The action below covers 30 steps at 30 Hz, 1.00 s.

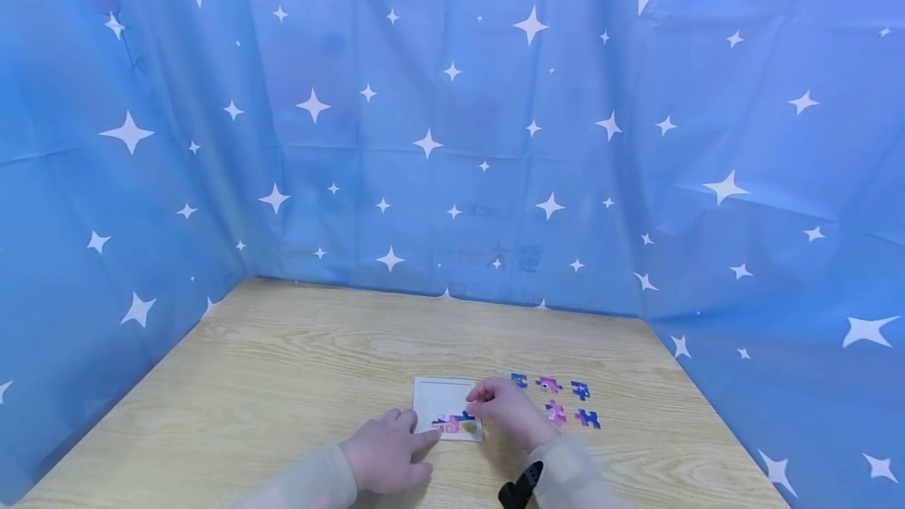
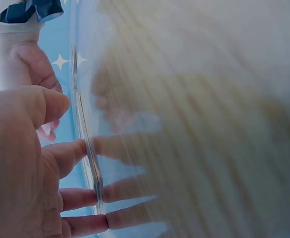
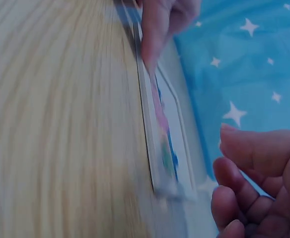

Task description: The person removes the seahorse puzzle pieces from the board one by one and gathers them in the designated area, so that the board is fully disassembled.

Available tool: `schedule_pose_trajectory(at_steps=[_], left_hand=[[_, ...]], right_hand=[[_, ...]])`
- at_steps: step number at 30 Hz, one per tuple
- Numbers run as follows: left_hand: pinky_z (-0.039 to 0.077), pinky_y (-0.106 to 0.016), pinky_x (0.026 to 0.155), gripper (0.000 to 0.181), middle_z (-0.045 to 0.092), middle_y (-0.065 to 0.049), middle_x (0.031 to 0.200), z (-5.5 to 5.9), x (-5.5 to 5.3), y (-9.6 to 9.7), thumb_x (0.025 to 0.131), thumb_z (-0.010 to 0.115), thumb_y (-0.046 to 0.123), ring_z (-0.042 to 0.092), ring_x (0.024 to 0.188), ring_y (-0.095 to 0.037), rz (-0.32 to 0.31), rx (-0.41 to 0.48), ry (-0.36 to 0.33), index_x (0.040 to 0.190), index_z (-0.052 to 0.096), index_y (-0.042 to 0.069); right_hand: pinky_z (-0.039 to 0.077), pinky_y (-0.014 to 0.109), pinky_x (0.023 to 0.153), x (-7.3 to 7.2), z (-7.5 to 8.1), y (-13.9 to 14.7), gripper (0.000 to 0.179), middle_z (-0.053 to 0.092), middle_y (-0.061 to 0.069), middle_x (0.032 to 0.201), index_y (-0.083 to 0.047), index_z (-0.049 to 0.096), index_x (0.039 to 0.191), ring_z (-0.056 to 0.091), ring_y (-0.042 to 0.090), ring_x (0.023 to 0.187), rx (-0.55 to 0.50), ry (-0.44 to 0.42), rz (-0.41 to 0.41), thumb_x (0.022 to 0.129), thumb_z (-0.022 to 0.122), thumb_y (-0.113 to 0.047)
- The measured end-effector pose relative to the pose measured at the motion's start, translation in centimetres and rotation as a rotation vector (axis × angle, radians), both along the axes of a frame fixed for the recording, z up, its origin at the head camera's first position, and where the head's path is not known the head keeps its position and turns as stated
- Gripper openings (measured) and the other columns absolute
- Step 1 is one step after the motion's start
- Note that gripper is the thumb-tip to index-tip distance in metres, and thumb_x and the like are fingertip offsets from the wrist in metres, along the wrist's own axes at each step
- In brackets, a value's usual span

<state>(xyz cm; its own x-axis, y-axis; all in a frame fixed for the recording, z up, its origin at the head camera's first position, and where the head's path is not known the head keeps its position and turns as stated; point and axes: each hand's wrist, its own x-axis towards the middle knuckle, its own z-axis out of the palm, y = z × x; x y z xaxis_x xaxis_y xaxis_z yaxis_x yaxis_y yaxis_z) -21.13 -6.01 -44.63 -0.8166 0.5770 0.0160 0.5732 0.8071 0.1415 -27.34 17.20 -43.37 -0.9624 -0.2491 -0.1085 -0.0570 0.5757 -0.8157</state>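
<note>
A small white puzzle tray (image 1: 440,397) lies on the wooden table, with joined pink, blue and green jigsaw pieces (image 1: 451,423) along its near side. My left hand (image 1: 392,450) rests at the tray's lower left corner. In the left wrist view its extended fingertips touch the thin tray edge (image 2: 92,166). Over the tray's right side hovers my right hand (image 1: 511,412). Its thumb and fingers, loosely bent, hold nothing in the right wrist view, where the tray (image 3: 179,124) lies beyond the fingertips (image 3: 228,171).
Several loose jigsaw pieces, among them a pink one (image 1: 548,385) and a blue one (image 1: 580,389), lie apart to the right of the tray. Blue curtains (image 1: 488,100) with white stars hang behind the table (image 1: 304,360) and at its sides.
</note>
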Motion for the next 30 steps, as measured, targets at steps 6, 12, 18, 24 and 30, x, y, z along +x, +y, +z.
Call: schedule_pose_trajectory(at_steps=[6, 12, 18, 24, 30], left_hand=[[0.038, -0.027, 0.06, 0.054, 0.045, 0.001, 0.095, -0.2, 0.0, 0.0, 0.09, 0.047, 0.058, 0.04, 0.081, -0.014, -0.005, 0.007, 0.013, 0.138, 0.053, 0.034], [0.037, -0.027, 0.058, 0.055, 0.042, 0.001, 0.093, 0.1, 0.1, 0.0, 0.091, 0.047, 0.057, 0.038, 0.079, -0.014, -0.024, 0.012, 0.016, 0.138, 0.054, 0.03], [0.039, -0.029, 0.06, 0.054, 0.046, -0.001, 0.097, -0.2, 0.0, 0.0, 0.09, 0.048, 0.056, 0.041, 0.083, -0.015, -0.024, 0.015, 0.021, 0.137, 0.055, 0.03], [0.047, -0.034, 0.07, 0.053, 0.051, -0.006, 0.114, 0.3, 0.2, 0.0, 0.09, 0.049, 0.055, 0.049, 0.096, -0.022, -0.009, -0.004, 0.002, 0.138, 0.055, 0.031], [0.049, -0.045, 0.086, 0.054, 0.05, -0.014, 0.134, 1.3, 0.8, 0.2, 0.09, 0.049, 0.053, 0.048, 0.117, -0.034, 0.012, -0.023, -0.03, 0.138, 0.055, 0.029]], right_hand=[[0.042, 0.035, 0.072, 0.0, -0.2, -2.3, 0.012, 0.06, 0.003, 0.086, -0.005, 0.067, 0.095, 0.052, 0.019, 0.08, -0.024, -0.006, 0.046, 0.087, 0.07, -0.013], [0.043, 0.03, 0.066, 0.1, -0.7, -3.5, 0.009, 0.059, 0.003, 0.081, -0.002, 0.067, 0.092, 0.052, 0.017, 0.074, -0.047, 0.017, 0.045, 0.085, 0.071, -0.007], [0.047, 0.029, 0.065, 0.2, -1.2, -3.8, 0.01, 0.06, 0.005, 0.079, -0.001, 0.065, 0.09, 0.058, 0.017, 0.071, -0.067, -0.026, 0.05, 0.081, 0.071, 0.0], [0.046, 0.029, 0.067, 0.2, -1.5, -3.8, 0.014, 0.058, 0.003, 0.078, -0.003, 0.067, 0.087, 0.053, 0.017, 0.074, 0.022, 0.036, 0.071, 0.077, 0.075, 0.002], [0.043, 0.03, 0.066, 0.1, -1.7, -3.9, 0.014, 0.057, 0.002, 0.077, -0.005, 0.067, 0.085, 0.051, 0.017, 0.073, 0.069, 0.071, 0.088, 0.076, 0.075, 0.002]])
